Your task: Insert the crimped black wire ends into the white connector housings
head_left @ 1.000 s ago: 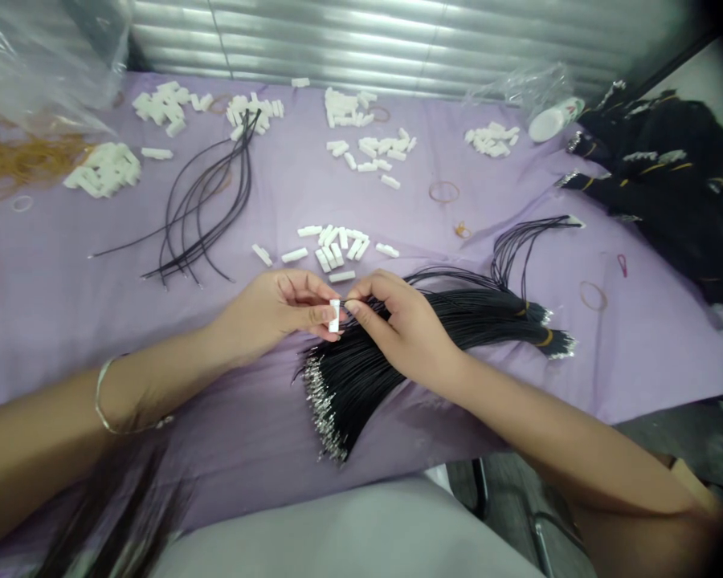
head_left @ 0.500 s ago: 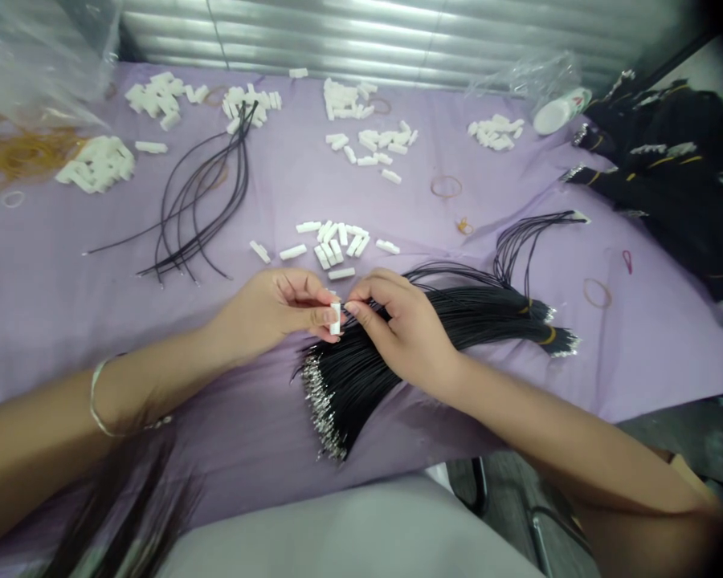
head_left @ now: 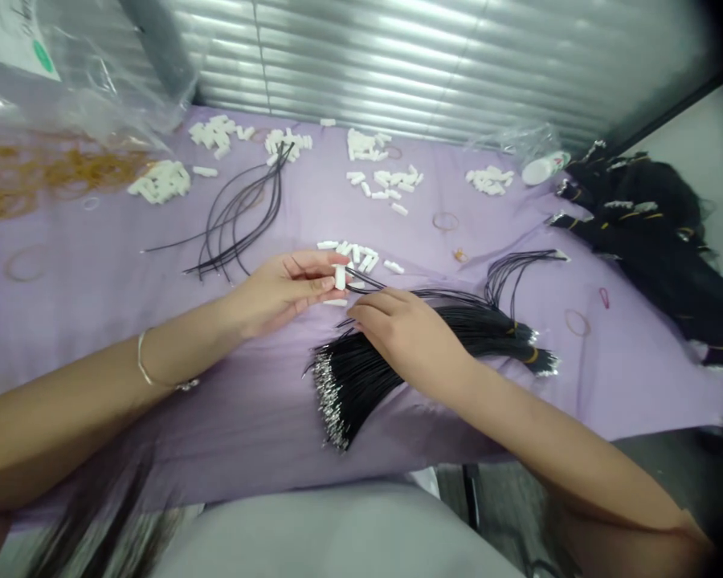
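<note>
My left hand pinches a small white plastic connector upright between thumb and fingers, with thin black wires running out of it to the right. My right hand rests on a thick bundle of black wires with silver metal tips fanned toward me. Its fingers are curled down into the bundle, pinching at wires I cannot single out. A small heap of loose white connectors lies just beyond both hands.
A purple cloth covers the table. Several finished black wires lie at the back left, more white connector heaps along the back, rubber bands scattered, a clear plastic bag at left, dark bundles at right.
The view has tilted up. My left hand lifted the connector up and away from the bundle, and my right hand let go of it and dropped onto the wire bundle.
</note>
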Demonstrator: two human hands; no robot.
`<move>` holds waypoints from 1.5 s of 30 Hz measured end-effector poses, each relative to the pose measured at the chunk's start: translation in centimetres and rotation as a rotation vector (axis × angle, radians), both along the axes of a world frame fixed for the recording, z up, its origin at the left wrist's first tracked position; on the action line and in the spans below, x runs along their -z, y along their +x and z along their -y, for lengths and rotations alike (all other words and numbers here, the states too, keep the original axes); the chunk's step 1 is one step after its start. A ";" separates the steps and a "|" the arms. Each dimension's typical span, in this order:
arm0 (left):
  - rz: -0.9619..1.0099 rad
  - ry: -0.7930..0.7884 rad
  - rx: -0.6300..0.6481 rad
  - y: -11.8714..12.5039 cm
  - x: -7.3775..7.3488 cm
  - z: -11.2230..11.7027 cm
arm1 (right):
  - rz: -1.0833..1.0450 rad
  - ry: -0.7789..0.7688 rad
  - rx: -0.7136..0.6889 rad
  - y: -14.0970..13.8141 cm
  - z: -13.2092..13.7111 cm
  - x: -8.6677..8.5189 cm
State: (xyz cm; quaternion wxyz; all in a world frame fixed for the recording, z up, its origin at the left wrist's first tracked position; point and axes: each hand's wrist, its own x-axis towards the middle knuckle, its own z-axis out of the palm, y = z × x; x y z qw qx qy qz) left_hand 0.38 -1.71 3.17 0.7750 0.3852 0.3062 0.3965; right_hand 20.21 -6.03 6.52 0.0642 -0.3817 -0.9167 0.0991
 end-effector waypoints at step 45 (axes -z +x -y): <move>-0.333 -0.032 0.037 0.1 0.0 1.3 | -0.728 -0.204 0.430 0.4 -0.5 1.6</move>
